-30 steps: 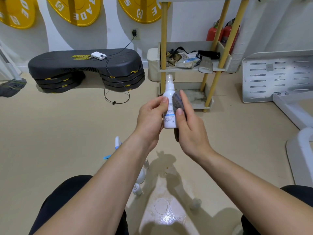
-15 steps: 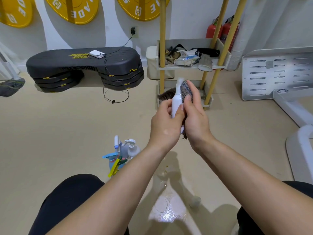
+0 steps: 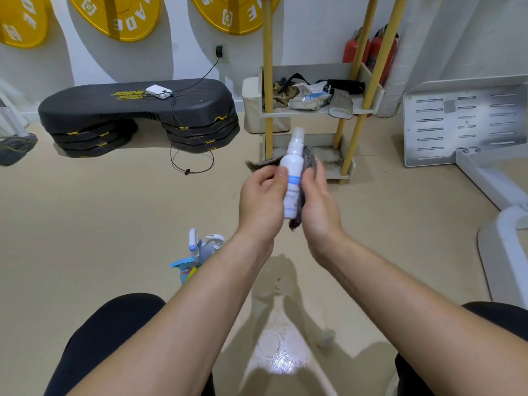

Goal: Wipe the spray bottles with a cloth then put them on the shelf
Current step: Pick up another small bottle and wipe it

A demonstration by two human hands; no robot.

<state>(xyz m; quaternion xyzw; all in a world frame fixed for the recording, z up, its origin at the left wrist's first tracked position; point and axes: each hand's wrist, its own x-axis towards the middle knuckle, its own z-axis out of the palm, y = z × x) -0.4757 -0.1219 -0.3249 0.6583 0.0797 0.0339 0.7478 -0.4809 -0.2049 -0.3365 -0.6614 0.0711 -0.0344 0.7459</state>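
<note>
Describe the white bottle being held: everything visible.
The bottle is a slim white cylinder, plastic by the look, with a blue-printed label and a clear cap on top. It is held nearly upright, top leaning right, above the floor. The left hand pinches its left side; the right hand holds a grey cloth against its right side and back. Fill level not visible.

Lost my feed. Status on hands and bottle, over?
Left hand grips bottle. Right hand holds cloth against it. Shelf ahead, nothing seen between. More bottles on floor, left.
</note>
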